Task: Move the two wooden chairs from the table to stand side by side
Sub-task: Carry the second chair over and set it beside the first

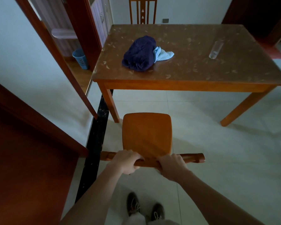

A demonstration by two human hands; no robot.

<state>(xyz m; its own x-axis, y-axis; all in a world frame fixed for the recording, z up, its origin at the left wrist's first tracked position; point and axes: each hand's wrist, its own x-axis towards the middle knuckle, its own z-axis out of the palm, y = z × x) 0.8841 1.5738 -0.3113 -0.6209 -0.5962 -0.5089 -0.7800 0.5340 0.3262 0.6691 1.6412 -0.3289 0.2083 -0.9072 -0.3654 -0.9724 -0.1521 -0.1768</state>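
Observation:
An orange wooden chair (147, 132) stands on the tiled floor just in front of me, its seat pointing toward the wooden table (177, 82). My left hand (128, 161) and my right hand (173, 165) both grip the chair's top rail, a hand's width apart. The chair is clear of the table, a short way out from its near left leg. A second wooden chair (142, 10) stands at the table's far side; only its slatted back shows above the tabletop.
A dark blue bundle of cloth (139, 54) with a light blue cloth (162, 54) and a clear glass (216, 49) lie on the table. A door frame (60, 51) and a dark threshold strip (96, 138) run along the left. A blue bin (80, 58) stands beyond.

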